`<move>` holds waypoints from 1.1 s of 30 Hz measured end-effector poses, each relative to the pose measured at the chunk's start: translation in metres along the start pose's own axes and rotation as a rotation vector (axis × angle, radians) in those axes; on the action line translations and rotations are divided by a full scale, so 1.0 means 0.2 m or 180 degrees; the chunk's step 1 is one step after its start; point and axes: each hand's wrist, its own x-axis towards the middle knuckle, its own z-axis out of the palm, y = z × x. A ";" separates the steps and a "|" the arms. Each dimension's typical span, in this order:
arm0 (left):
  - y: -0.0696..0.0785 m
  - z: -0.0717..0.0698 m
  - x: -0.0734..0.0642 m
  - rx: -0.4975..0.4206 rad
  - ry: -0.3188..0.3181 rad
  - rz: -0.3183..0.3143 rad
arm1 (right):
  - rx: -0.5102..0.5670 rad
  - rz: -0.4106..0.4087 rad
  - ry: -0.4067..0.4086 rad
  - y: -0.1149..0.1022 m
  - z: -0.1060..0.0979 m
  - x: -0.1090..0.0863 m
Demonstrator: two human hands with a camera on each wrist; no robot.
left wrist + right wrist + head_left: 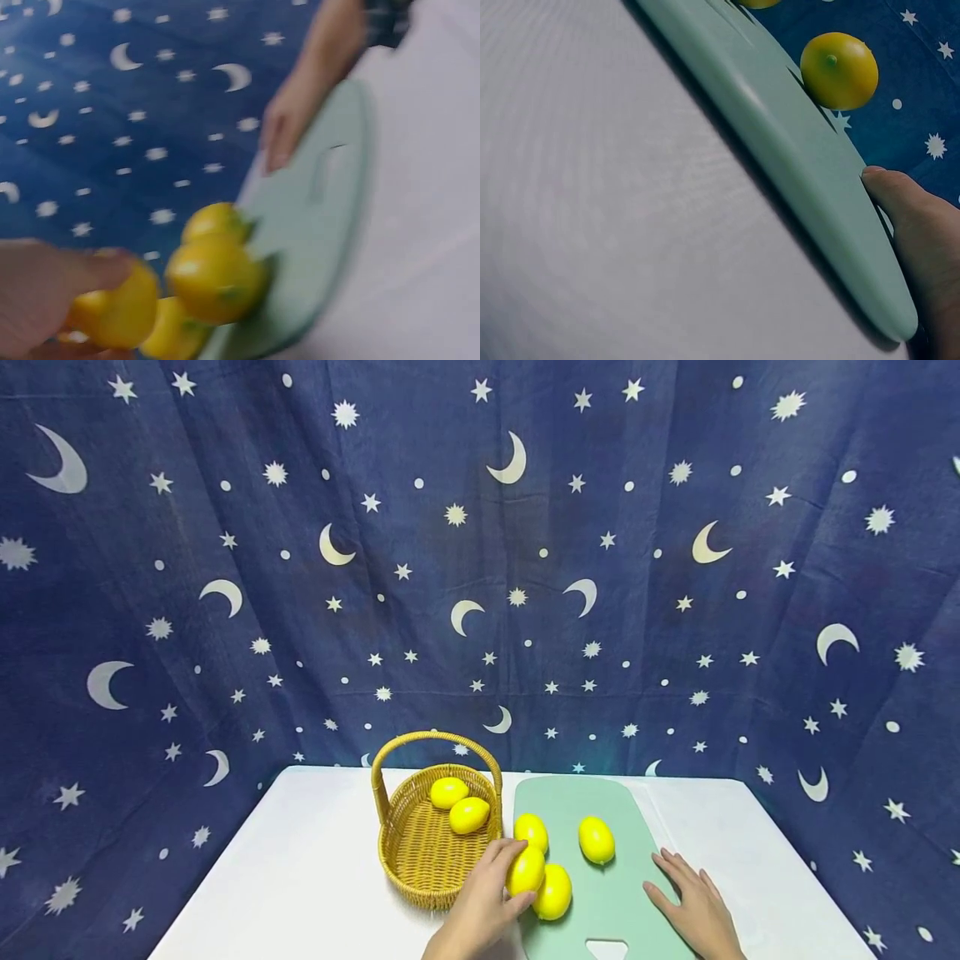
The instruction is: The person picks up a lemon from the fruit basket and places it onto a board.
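My left hand (480,893) grips a yellow lemon (527,872) between thumb and fingers, just right of the wicker basket (427,864). Blurred in the left wrist view, the same lemon (127,311) sits in the fingers. Close beside it on the green cutting board (622,810) lie two lemons, one behind (531,830) and one to the right (555,893). Another lemon (596,840) lies apart, farther right. Inside the basket are two lemons, one (448,792) behind the other (470,816). At the board's right edge rests my right hand (693,906), fingers extended, holding nothing.
The basket's tall arched handle (435,734) rises above its rim. A cutout (606,949) pierces the near end of the board. Both stand on a white table (300,860). A dark blue curtain (420,568) with moons and stars hangs behind and at the sides.
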 end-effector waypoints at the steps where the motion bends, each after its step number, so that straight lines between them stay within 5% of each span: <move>1: 0.00 0.03 -0.01 0.0006 0.0004 -0.0128 | 0.0000 0.0011 -0.0016 0.00 0.00 0.00; 12: -0.05 0.29 -0.06 -0.0196 -0.0007 -0.0780 | -0.0020 0.0079 -0.0127 -0.01 0.01 0.01; 23: -0.08 0.37 -0.05 -0.0200 0.0227 -0.0556 | -0.0041 0.0138 -0.0218 -0.01 -0.01 0.02; 29: -0.06 0.31 -0.07 -0.0191 0.0133 -0.0379 | -0.0032 0.0129 -0.0226 -0.01 -0.01 0.01; 31: -0.03 0.24 -0.07 -0.0139 0.0399 -0.0200 | -0.0032 0.0099 -0.0186 -0.01 -0.01 0.01; 33: -0.02 0.15 -0.04 -0.0048 0.0871 -0.0004 | -0.0027 0.0054 -0.0119 -0.01 -0.01 0.01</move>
